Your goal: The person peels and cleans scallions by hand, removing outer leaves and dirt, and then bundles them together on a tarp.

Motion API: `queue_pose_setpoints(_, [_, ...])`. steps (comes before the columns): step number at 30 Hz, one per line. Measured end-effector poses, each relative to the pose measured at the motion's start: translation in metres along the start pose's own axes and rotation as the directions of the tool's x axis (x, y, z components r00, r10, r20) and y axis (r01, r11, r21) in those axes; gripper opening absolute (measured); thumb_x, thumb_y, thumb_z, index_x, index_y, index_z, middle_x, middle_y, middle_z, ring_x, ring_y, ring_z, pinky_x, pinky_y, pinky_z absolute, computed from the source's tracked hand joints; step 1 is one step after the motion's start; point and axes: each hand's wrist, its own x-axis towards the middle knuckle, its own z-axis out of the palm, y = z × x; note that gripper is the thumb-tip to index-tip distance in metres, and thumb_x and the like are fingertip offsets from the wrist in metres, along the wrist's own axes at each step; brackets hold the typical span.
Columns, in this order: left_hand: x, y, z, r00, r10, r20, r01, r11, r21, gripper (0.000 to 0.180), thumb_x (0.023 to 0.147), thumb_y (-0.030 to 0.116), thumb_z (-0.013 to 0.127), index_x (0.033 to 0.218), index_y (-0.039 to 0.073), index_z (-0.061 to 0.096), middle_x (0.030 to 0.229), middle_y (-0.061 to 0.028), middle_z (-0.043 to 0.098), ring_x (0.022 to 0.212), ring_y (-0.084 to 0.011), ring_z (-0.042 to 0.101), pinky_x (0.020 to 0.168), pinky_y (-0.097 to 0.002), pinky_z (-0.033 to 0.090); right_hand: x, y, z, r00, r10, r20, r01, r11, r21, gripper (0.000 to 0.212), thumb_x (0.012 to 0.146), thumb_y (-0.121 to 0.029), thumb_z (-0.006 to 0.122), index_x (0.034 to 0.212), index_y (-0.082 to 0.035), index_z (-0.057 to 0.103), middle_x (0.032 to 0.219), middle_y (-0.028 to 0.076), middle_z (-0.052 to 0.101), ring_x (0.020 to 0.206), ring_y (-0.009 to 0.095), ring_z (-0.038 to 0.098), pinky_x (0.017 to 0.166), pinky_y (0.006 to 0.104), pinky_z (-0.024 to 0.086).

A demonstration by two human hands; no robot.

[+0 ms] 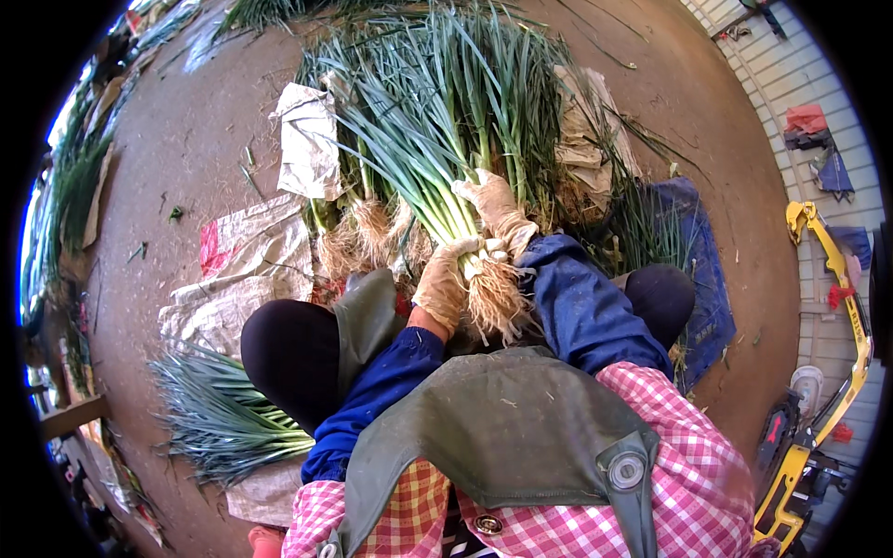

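A bunch of green onions (pixel 435 197) slants in front of me, leaves pointing away and pale, stringy roots (pixel 496 302) toward my lap. My left hand (pixel 446 284), in a tan glove, is closed round the white stalks just above the roots. Higher up, my right hand (pixel 495 205), gloved alike, grips the stalks from the right side. Beyond both hands lies a large heap of green onions (pixel 521 93), whose roots show at its near left edge. Part of the bunch is hidden behind my gloves.
More green onions (pixel 228 418) lie beside my left knee on pale sacking. A white and red sack (pixel 251 246) is spread to the left, and a blue sheet (pixel 712 307) to the right. A yellow toy-like excavator arm (pixel 851 316) stands by the tiled strip at far right.
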Motion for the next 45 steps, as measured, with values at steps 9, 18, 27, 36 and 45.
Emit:
queue_pose_setpoints(9, [0.001,0.008,-0.004,0.996,0.076,-0.054,-0.08,0.994,-0.075,0.018,0.083,0.003,0.054,0.1,-0.003,0.057,0.082,-0.0157,0.064,0.067,-0.027,0.066,0.062,-0.0349,0.058,-0.096,-0.034,-0.034,0.968,-0.099,0.232,-0.014,0.898,0.44,0.026,0.089,-0.027,0.06,0.095,-0.001,0.06,0.085,0.008,0.061,0.071,0.017,0.061,0.071,0.031,0.053])
queue_pose_setpoints(18, [-0.011,0.01,0.007,0.996,0.018,-0.09,-0.012,0.998,0.06,0.017,0.086,0.007,0.06,0.1,-0.003,0.062,0.079,-0.012,0.065,0.064,-0.0227,0.065,0.057,-0.032,0.058,-0.113,-0.03,-0.043,0.99,0.001,0.141,-0.03,0.979,0.203,0.02,0.093,-0.015,0.059,0.109,-0.003,0.056,0.072,-0.003,0.053,0.054,0.004,0.048,0.043,0.0194,0.038])
queue_pose_setpoints(27, [0.007,0.009,-0.024,0.997,0.022,-0.076,-0.026,0.999,-0.041,0.029,0.085,0.004,0.056,0.113,-0.005,0.057,0.09,-0.0158,0.067,0.077,-0.0255,0.067,0.07,-0.0337,0.058,-0.159,-0.071,-0.067,0.967,-0.221,0.131,0.255,0.878,-0.404,0.042,0.092,-0.033,0.06,0.111,0.004,0.059,0.078,0.015,0.067,0.067,0.021,0.065,0.059,0.0322,0.052])
queue_pose_setpoints(36, [0.005,0.006,0.003,0.994,0.07,0.079,-0.071,0.997,0.006,0.028,0.089,0.01,0.058,0.116,0.001,0.059,0.084,-0.0157,0.066,0.067,-0.0234,0.065,0.058,-0.0311,0.056,-0.205,-0.066,-0.386,0.927,-0.116,-0.358,-0.365,-0.042,-0.93,0.028,0.087,-0.03,0.062,0.103,-0.008,0.061,0.078,0.011,0.066,0.069,0.033,0.064,0.064,0.0412,0.05])
queue_pose_setpoints(45, [0.003,0.004,-0.008,0.996,0.09,-0.009,-0.089,0.995,0.049,0.031,0.094,0.03,0.058,0.115,0.008,0.059,0.087,-0.0125,0.066,0.07,-0.0235,0.066,0.06,-0.0344,0.057,-0.099,-0.069,-0.121,0.96,0.004,0.279,0.107,0.918,-0.382,0.039,0.092,-0.04,0.055,0.111,-0.007,0.065,0.101,0.006,0.068,0.089,0.019,0.063,0.079,0.0332,0.051])
